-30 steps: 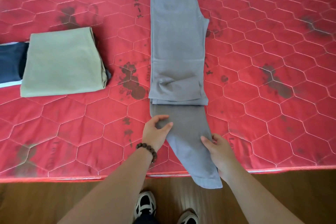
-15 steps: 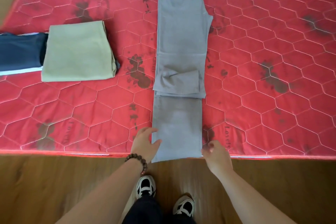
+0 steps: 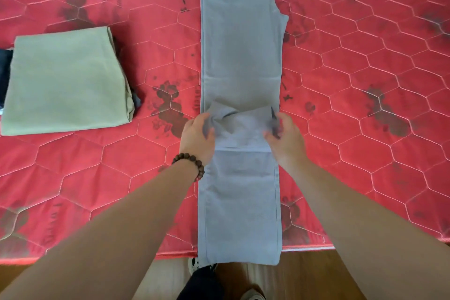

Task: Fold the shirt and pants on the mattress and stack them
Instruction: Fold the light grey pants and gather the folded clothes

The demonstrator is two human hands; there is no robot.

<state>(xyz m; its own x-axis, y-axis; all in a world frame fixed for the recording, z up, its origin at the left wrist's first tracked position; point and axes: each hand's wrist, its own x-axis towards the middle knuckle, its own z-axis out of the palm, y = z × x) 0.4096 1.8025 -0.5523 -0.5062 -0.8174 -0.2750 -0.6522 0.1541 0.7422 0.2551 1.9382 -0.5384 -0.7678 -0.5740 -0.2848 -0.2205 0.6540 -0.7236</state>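
At your 9 o'clock a folded olive-green garment lies flat on the red mattress, with a dark garment showing from under its left edge — that looks like the stack the pants will join, though whether the green piece is the shirt cannot be told.

Your left hand, the one with the bead bracelet, has its fingers curled round the left edge of the bunched flap on the grey pants. Your right hand pinches the right edge of the same flap, thumb and fingers closed on cloth. Both hands sit level, one at each side, equally near.

The pants lie as a long strip straight ahead, their long axis running from 12 to 6 o'clock; the far end runs out of view at 12, the near end hangs just over the mattress edge toward your shoes. The flap you hold is a doubled-back section in the middle, crumpled between your hands.

The next fold probably travels along that axis, so keep both hands even or the strip will skew. Nothing lies on the pants' path; the green stack is well apart at 9 o'clock.
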